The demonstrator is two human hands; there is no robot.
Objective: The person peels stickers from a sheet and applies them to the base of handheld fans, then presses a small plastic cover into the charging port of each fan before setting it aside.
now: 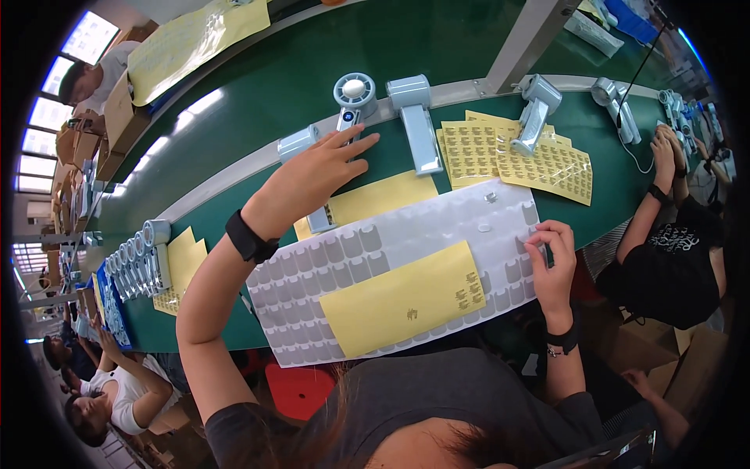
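A pale blue handheld fan (pixel 344 125), with a round white-centred head and a long handle, is lying near the far edge of the green bench (pixel 258 94). It is being touched by the left hand (pixel 312 176), whose fingers are spread flat over its handle. A large white sticker sheet (pixel 391 234) with grey rounded labels is resting at the near edge, and its right end is being pinched by the right hand (pixel 551 262). Two plain yellow sheets (pixel 402 297) are lying on and beside it. Three more blue fans (pixel 418 125) are lying along the far edge.
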